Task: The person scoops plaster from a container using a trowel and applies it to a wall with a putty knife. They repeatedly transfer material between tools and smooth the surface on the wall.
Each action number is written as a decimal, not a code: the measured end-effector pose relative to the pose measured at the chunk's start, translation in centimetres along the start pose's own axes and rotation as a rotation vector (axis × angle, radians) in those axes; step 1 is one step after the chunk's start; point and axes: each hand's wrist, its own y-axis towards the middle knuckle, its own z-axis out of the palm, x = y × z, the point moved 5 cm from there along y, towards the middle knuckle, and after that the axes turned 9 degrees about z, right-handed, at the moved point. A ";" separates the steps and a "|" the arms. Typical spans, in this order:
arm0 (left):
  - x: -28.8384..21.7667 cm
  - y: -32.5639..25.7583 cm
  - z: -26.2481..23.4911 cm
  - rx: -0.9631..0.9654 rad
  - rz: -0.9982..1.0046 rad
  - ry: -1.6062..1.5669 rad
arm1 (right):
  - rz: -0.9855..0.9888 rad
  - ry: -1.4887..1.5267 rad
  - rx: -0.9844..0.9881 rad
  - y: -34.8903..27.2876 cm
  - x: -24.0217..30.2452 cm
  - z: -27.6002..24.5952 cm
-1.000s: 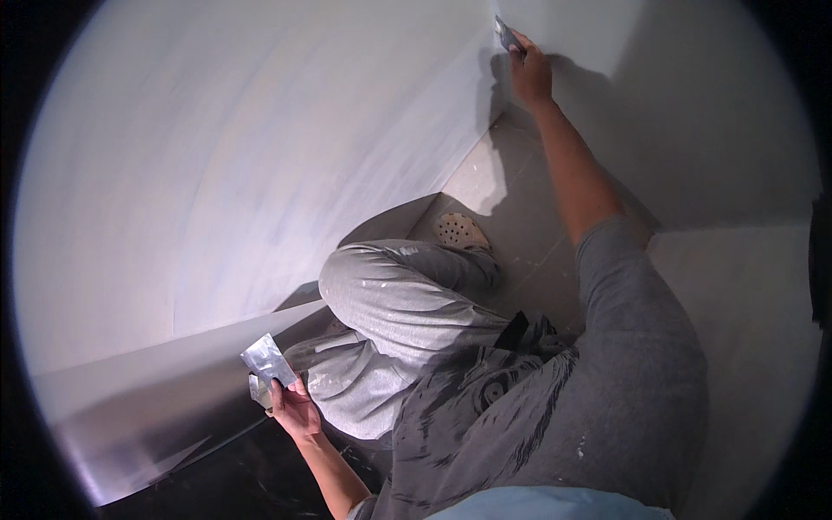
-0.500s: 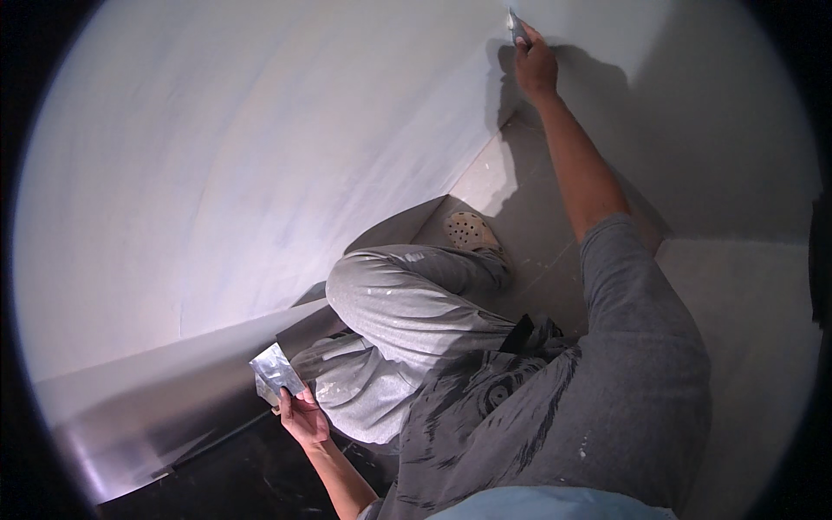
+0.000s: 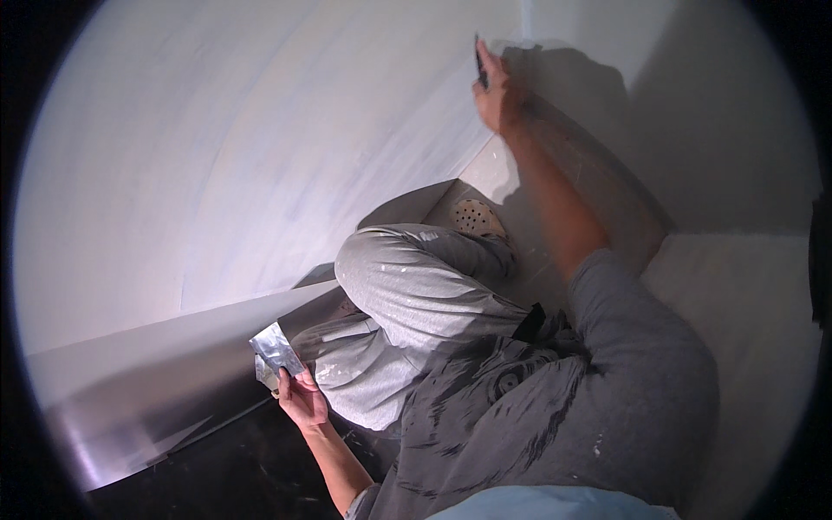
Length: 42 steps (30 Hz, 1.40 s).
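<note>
The white wall (image 3: 217,147) fills my view. I crouch, knee (image 3: 390,269) up, to reach its corner. My right hand (image 3: 498,91) grips a knife (image 3: 478,62), blade on the corner seam. My left hand (image 3: 299,399), low beside the knee, clasps a metal plate (image 3: 276,351) (kept level, probably for filler).
</note>
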 end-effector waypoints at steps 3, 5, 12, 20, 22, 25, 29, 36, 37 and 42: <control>0.2 -0.1 0.3 -0.080 0.031 0.043 | 0.115 0.040 0.055 -4.9 4.0 2.3; 0.1 -0.3 0.7 -0.116 0.047 0.060 | 0.133 -0.054 0.072 -8.3 6.9 3.3; 0.0 -0.1 2.2 -0.121 0.041 0.117 | 0.115 0.047 0.248 -17.5 12.4 6.7; -0.4 -1.2 3.7 -0.082 0.074 0.238 | 0.057 0.105 0.480 -17.6 3.6 3.6; 0.0 -0.1 2.7 -0.027 0.031 0.193 | 0.387 0.008 0.234 -12.8 -6.7 2.2; -0.3 -1.1 3.2 -0.127 0.073 0.216 | 0.393 -0.048 0.064 -6.0 -6.7 -5.2; 0.2 -0.7 4.0 -0.130 0.053 0.205 | 0.187 -0.067 0.247 -5.6 -6.0 -5.2; -0.1 -1.0 4.1 -0.122 0.040 0.206 | 0.041 -0.004 0.424 -10.5 0.5 -1.7; -0.1 -1.0 4.1 -0.132 0.047 0.214 | 0.098 0.002 0.444 -10.3 1.1 -1.8; -0.1 -0.8 3.9 -0.138 0.055 0.235 | 0.064 0.053 0.314 -9.9 1.4 -1.6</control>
